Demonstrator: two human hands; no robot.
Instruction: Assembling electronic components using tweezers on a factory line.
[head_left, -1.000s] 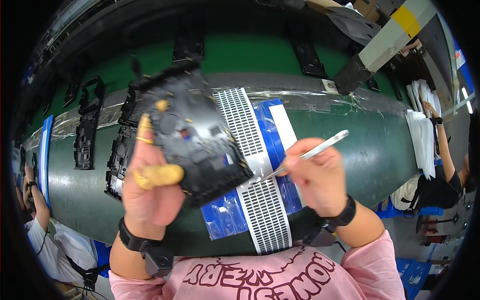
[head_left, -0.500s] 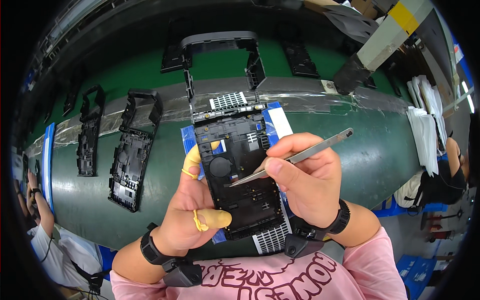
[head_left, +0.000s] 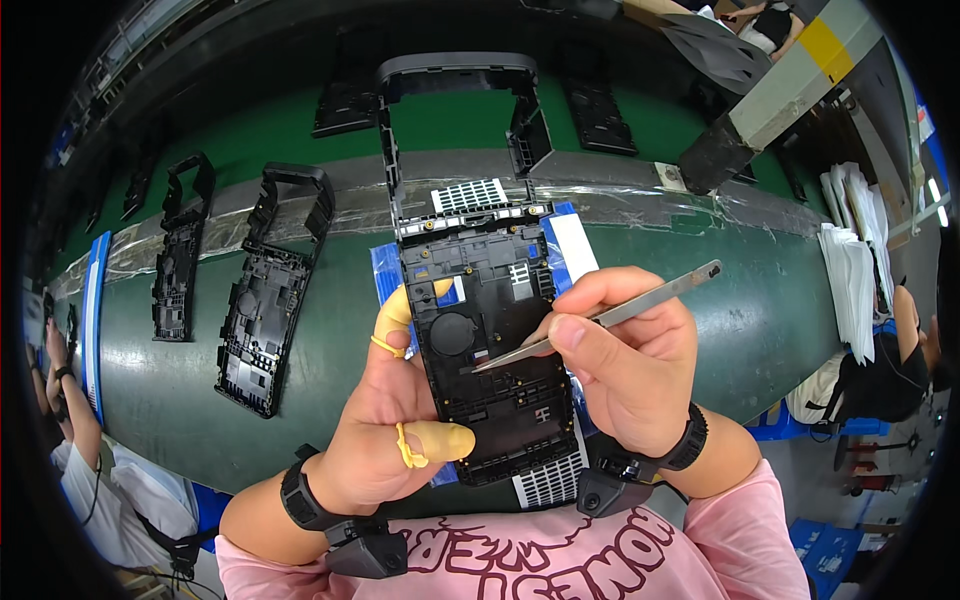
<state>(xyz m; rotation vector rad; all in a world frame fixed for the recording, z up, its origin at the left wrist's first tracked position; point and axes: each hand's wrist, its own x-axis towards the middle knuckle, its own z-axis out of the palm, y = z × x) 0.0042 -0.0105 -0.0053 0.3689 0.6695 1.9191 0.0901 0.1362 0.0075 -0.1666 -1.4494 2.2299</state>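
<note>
My left hand (head_left: 385, 440) grips a long black plastic frame part (head_left: 480, 300) by its lower left edge, holding it flat and facing up over the green bench; two fingers wear yellow rubber finger cots. My right hand (head_left: 625, 360) pinches metal tweezers (head_left: 600, 322), whose tips rest on the inner face of the frame just right of a round recess. Under the frame lies a blue sheet with a white strip of small stickers (head_left: 553, 482).
Two more black frames (head_left: 265, 300) (head_left: 178, 260) lie to the left on the green conveyor (head_left: 760, 300). Other frames sit further back. A stack of white sheets (head_left: 850, 270) is at the right. Other people sit at far left and far right.
The left hand turned the black frame over and lowered it from a raised tilt to flat in front of me. The right hand brought the tweezers' tips down onto its inner face.
</note>
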